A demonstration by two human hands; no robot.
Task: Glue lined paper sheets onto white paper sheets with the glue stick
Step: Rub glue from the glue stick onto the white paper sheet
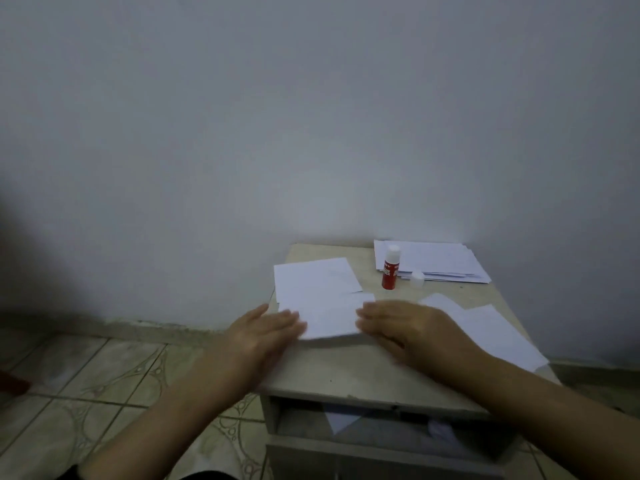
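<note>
Both palms flat: left hand (268,332) and right hand (398,327) press the paper sheet (329,317), fingers straight, at the table's (346,372) nine-o'clock edge. Glue stick (390,268) upright, uncapped, at one o'clock.

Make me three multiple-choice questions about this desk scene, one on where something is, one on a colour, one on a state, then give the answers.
1. Where does the glue stick stand?
A. in the drawer
B. on the table, in front of the far paper stack
C. on the floor

2. What colour is the glue stick's body?
A. red
B. green
C. yellow

3. How is the glue stick's cap?
A. on the stick
B. off, lying beside it
C. held in a hand

Answers: 1 B, it stands upright by the stack's near edge. 2 A, the barrel is red. 3 B, the white cap lies on the table to the stick's right.
</note>
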